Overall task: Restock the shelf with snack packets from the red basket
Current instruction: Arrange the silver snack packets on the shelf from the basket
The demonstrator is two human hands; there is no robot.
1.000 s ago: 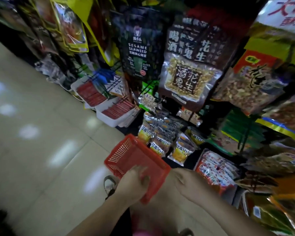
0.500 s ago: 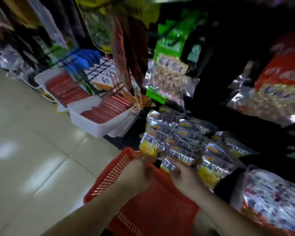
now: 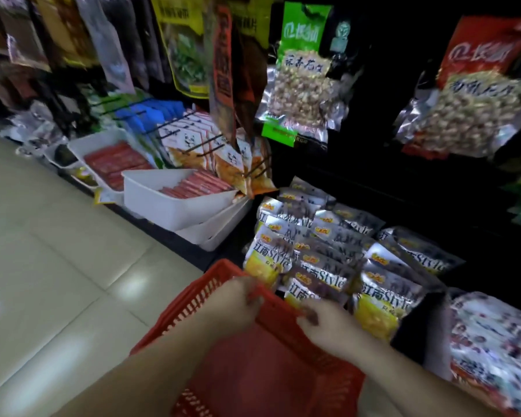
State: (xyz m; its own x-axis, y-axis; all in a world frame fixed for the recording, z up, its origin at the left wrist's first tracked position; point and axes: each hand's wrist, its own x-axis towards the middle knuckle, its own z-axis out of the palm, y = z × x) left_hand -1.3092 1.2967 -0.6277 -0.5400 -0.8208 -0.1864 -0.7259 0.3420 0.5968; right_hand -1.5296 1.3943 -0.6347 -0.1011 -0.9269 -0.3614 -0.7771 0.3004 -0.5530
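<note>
**Entry: restocking, step in hand.** The basket is being brought up to the shelf.

**Handling advice:** Keep it level and steady it with one hand. Free the other hand to lay packets label-up, overlapping like the existing rows.

**Hands:** The left hand (image 3: 238,299) curls over the far rim. The right hand (image 3: 328,326) pinches the same rim, at 3 o'clock from the left hand.

**Item:** The red basket (image 3: 253,371) is slotted plastic and sits at 6 o'clock in view. Its interior is blurred and I can make out no packets in it.

**Stock:** The snack packets (image 3: 328,260) are silver with yellow lower halves. They lie shingled on the low shelf (image 3: 373,191), at 1 o'clock from the basket and just beyond its rim.

Red basket (image 3: 271,365) near end (off-frame below)
</note>
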